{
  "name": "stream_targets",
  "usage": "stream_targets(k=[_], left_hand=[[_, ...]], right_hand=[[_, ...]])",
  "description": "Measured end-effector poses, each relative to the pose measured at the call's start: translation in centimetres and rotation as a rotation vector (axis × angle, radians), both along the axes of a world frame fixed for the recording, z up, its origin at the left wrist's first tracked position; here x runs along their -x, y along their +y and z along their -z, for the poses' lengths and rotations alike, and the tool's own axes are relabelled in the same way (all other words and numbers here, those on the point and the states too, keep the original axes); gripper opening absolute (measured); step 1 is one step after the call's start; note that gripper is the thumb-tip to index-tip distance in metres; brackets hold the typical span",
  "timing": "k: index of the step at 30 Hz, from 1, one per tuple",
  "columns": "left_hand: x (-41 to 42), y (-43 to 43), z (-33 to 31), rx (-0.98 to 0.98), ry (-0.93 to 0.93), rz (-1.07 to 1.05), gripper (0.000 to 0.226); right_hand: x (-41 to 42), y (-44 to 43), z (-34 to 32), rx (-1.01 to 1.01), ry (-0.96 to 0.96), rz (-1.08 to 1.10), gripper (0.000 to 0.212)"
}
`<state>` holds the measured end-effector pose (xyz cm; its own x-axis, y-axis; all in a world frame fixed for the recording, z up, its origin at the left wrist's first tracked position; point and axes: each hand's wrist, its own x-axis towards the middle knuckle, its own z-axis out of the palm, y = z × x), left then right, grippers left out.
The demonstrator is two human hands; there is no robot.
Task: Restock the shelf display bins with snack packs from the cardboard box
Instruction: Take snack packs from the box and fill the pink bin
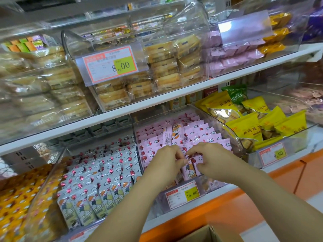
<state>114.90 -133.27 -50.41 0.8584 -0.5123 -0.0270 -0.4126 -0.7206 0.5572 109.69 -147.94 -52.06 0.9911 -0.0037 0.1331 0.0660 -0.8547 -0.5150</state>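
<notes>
Both hands reach into the clear display bin of pink snack packs on the lower shelf. My left hand and my right hand meet at the bin's front row, fingers curled, pinching pink packs that stand upright there. A few packs further back lie turned sideways on the rows. A corner of the cardboard box shows at the bottom edge, below my forearms; its inside is hidden.
Left of the pink bin stands a bin of white packs, then orange packs. To the right is a bin of yellow bags. The upper shelf holds bins of wrapped cakes. Price tags hang on the bin fronts.
</notes>
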Motion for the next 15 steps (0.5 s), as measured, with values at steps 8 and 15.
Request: stream_targets(k=[8, 15], left_hand=[[-1.8, 2.5, -1.7, -0.360, -0.390, 0.106, 0.022], [-1.8, 4.0, -0.2, -0.433, -0.584, 0.235, 0.020]], right_hand=[[-0.3, 1.0, 0.8, -0.031, -0.064, 0.041, 0.028], [-0.3, 1.1, 0.7, -0.015, -0.027, 0.007, 0.028]])
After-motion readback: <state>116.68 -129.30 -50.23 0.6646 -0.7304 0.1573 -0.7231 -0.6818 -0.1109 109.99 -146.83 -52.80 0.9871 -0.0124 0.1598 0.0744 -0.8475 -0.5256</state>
